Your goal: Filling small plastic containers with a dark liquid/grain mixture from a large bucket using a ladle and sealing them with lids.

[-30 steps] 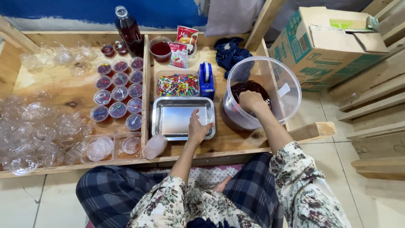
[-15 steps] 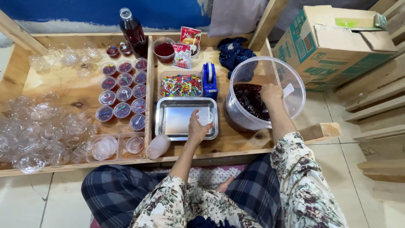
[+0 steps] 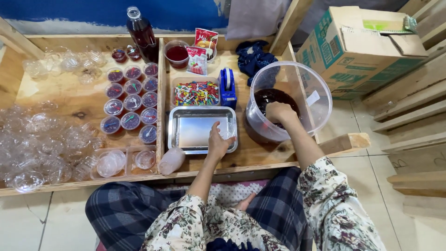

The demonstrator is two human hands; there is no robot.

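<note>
While I scan from the left, I see a heap of empty clear plastic cups (image 3: 42,144) on the wooden tabletop (image 3: 74,100), then rows of small lidded cups (image 3: 132,100) filled with dark red jelly. Behind them stands a bottle of dark red liquid (image 3: 141,35). Next comes a tub of coloured plastic spoons (image 3: 196,93), with a blue tape dispenser (image 3: 227,88) just beside it. Below sits a steel tray (image 3: 186,132); my left hand (image 3: 218,144) rests on its right edge, fingers loosely curled on a small clear cup (image 3: 228,131) that sits in the tray. Further right, my right hand (image 3: 278,113) reaches down inside the large clear bucket (image 3: 316,88) over dark red jelly; it looks closed, though I cannot tell on what. A cardboard box (image 3: 357,51) stands at the far right.
</note>
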